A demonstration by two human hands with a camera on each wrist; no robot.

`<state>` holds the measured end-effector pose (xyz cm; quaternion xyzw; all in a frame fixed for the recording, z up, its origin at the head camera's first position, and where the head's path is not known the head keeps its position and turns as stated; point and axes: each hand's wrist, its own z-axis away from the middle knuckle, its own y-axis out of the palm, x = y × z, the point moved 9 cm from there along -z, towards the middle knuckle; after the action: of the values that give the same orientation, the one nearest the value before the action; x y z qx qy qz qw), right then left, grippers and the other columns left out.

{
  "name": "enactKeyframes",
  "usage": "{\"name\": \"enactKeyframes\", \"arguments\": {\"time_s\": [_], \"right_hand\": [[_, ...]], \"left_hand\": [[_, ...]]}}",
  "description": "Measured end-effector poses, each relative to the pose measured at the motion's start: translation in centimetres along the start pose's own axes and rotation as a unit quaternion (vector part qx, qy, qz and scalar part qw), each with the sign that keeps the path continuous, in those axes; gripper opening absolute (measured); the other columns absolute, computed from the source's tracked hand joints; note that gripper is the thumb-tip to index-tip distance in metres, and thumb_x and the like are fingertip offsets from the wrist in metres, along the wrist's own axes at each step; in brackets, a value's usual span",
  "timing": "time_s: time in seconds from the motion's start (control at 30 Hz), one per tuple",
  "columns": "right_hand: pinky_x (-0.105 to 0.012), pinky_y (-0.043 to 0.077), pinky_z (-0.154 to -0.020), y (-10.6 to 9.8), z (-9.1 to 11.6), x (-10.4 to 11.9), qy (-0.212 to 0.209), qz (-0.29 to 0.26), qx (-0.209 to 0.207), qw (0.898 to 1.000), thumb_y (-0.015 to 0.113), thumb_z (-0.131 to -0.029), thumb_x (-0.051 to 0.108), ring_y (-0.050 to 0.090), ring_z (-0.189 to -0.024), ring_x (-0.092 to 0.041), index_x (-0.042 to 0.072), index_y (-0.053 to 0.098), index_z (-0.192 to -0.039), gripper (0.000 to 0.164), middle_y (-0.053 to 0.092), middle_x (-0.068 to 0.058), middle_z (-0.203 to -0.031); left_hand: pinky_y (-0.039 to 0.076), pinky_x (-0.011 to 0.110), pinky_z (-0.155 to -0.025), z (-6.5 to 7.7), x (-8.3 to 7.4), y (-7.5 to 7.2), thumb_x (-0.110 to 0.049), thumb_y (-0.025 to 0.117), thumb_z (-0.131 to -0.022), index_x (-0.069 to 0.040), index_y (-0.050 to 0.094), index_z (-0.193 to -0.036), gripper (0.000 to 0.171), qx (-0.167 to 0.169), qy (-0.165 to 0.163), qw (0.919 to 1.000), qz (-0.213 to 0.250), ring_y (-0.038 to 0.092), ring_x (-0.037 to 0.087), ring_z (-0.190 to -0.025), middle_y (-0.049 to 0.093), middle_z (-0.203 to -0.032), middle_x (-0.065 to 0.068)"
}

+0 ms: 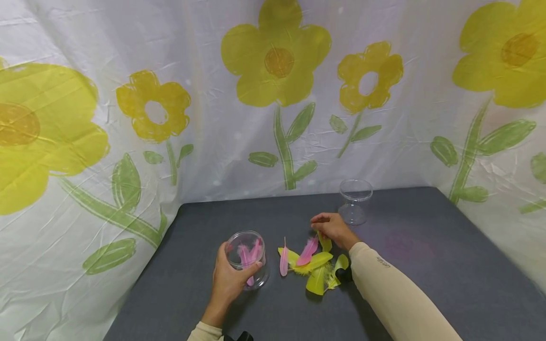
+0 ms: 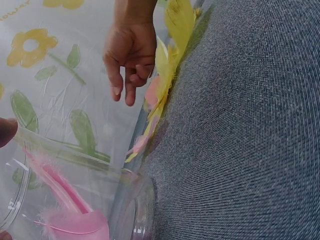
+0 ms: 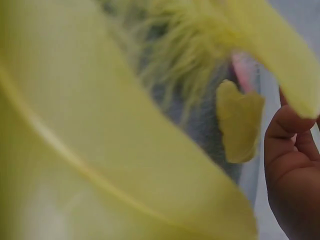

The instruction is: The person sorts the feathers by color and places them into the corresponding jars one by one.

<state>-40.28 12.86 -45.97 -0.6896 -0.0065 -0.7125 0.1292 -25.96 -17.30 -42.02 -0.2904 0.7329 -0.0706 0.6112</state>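
My left hand point(image 1: 228, 279) grips a clear plastic jar point(image 1: 262, 271), thumb near its rim, tilted slightly on the dark tabletop. Inside lie several pink feathers point(image 1: 245, 255), also close up in the left wrist view point(image 2: 77, 225). My right hand point(image 1: 334, 230) is over the far edge of a loose pile of yellow feathers point(image 1: 317, 279), fingers loosely bent downward. The left wrist view shows nothing between those fingers. Two pink feathers lie by the pile, one point(image 1: 308, 251) on top and another point(image 1: 284, 261) at its left. Large blurred yellow feathers point(image 3: 110, 135) fill most of the right wrist view.
A second clear container point(image 1: 353, 214) with a flared top stands behind my right hand, near the table's back edge. The dark grey table point(image 1: 204, 232) is bordered by a white cloth point(image 1: 213, 156) printed with yellow flowers.
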Motion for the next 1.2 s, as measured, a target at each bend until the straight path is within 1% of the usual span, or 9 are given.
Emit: {"name": "enactKeyframes", "arguments": {"time_s": [0.13,0.2,0.37,0.57,0.7,0.87,1.03,1.2], "right_hand": [[-0.031,0.043,-0.053,-0.2,0.0,-0.5,0.012,0.025,-0.013,1.000,0.065,-0.091,0.004,0.047,-0.057,-0.017,-0.008,0.065,-0.110,0.022,0.061,-0.017,-0.077],[-0.030,0.043,-0.053,-0.3,0.0,-0.8,0.019,0.034,-0.018,0.999,0.065,-0.091,0.004,0.047,-0.056,-0.017,-0.008,0.065,-0.109,0.022,0.059,-0.013,-0.074],[-0.029,0.043,-0.053,-0.7,0.1,-1.4,0.031,0.052,-0.029,0.998,0.065,-0.090,0.004,0.048,-0.056,-0.016,-0.007,0.066,-0.106,0.020,0.059,-0.009,-0.075],[-0.029,0.043,-0.052,-1.3,0.1,-1.7,0.032,0.072,-0.046,0.996,0.065,-0.089,0.003,0.049,-0.056,-0.016,-0.006,0.067,-0.104,0.017,0.059,-0.008,-0.074],[-0.030,0.043,-0.051,-1.3,-0.1,-1.9,0.037,0.069,-0.045,0.996,0.065,-0.090,0.002,0.048,-0.055,-0.016,-0.005,0.067,-0.102,0.015,0.059,-0.008,-0.073],[-0.030,0.042,-0.051,-1.1,-0.1,-2.0,0.037,0.080,-0.042,0.995,0.066,-0.089,0.001,0.048,-0.055,-0.016,-0.004,0.068,-0.101,0.013,0.059,-0.008,-0.072],[-0.030,0.042,-0.051,-0.9,0.1,-2.0,0.040,0.081,-0.045,0.995,0.067,-0.087,-0.001,0.048,-0.056,-0.017,-0.005,0.068,-0.101,0.015,0.060,-0.007,-0.072],[-0.030,0.043,-0.052,-0.9,0.2,-2.0,0.046,0.071,-0.046,0.995,0.067,-0.086,-0.004,0.049,-0.059,-0.017,-0.006,0.067,-0.102,0.016,0.062,-0.008,-0.075]], "left_hand": [[0.032,0.060,-0.099,0.0,-0.1,0.0,-0.037,0.089,-0.065,-0.002,0.033,-0.141,0.101,0.001,-0.001,1.0000,0.003,0.042,0.042,-0.125,0.045,-0.136,0.022],[0.033,0.060,-0.099,0.0,-0.1,0.0,-0.036,0.089,-0.065,-0.002,0.033,-0.141,0.100,0.001,0.000,1.0000,0.004,0.042,0.042,-0.125,0.045,-0.136,0.022],[0.032,0.061,-0.099,0.1,-0.1,0.0,-0.037,0.089,-0.065,-0.002,0.032,-0.142,0.102,0.003,-0.005,1.0000,0.003,0.042,0.043,-0.125,0.045,-0.136,0.023],[0.032,0.062,-0.099,0.1,-0.1,0.1,-0.037,0.089,-0.065,-0.002,0.032,-0.143,0.103,0.003,-0.008,1.0000,0.003,0.041,0.043,-0.125,0.044,-0.137,0.023],[0.032,0.062,-0.099,0.1,-0.1,0.0,-0.037,0.089,-0.065,-0.002,0.032,-0.143,0.103,0.002,-0.006,1.0000,0.002,0.042,0.043,-0.125,0.044,-0.136,0.022],[0.033,0.061,-0.098,0.2,0.0,0.0,-0.039,0.089,-0.064,-0.002,0.032,-0.142,0.104,0.002,-0.003,1.0000,0.000,0.042,0.043,-0.125,0.045,-0.136,0.022],[0.033,0.061,-0.098,0.1,0.0,0.1,-0.038,0.089,-0.064,-0.002,0.033,-0.142,0.102,0.000,0.003,1.0000,0.004,0.043,0.042,-0.124,0.045,-0.135,0.022],[0.034,0.061,-0.097,0.0,-0.1,0.0,-0.036,0.090,-0.064,-0.002,0.034,-0.141,0.101,-0.004,0.006,1.0000,0.005,0.043,0.043,-0.123,0.046,-0.135,0.022]]}}
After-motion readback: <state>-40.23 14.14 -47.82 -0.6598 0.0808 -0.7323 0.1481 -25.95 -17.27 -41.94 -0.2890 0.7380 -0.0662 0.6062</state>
